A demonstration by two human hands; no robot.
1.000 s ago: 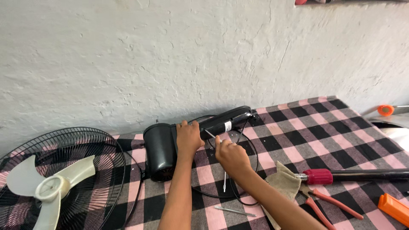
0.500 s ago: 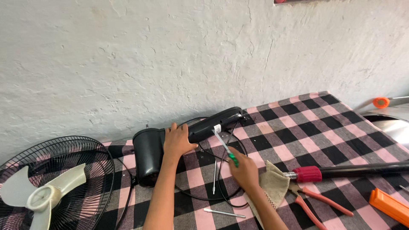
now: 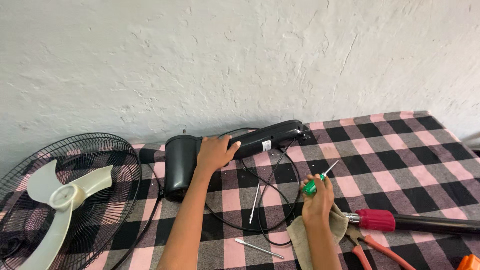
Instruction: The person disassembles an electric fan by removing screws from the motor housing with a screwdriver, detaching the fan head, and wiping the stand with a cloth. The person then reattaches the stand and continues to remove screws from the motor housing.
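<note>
Near the middle of the frame, your left hand [image 3: 214,152] grips the black fan motor [image 3: 182,162] while your right hand [image 3: 318,194] squeezes a green screwdriver [image 3: 318,179].

Rough white wall [image 3: 240,55] above a checked table top

Even daylight falls on uneven plaster; the pink-and-black checked cloth [image 3: 390,150] spreads right of the grip and meets the wall.

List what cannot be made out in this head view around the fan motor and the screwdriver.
- Black motor housing: the joint to its neck is hidden under the left hand.
- Green-handled screwdriver: most of the handle is hidden by the right hand; the tip is too small to tell its type.
- Pliers: handles cut off by the bottom edge.
- Fan grille: cut off at the left edge.
- Beige cloth: partly hidden by the right forearm.
</note>
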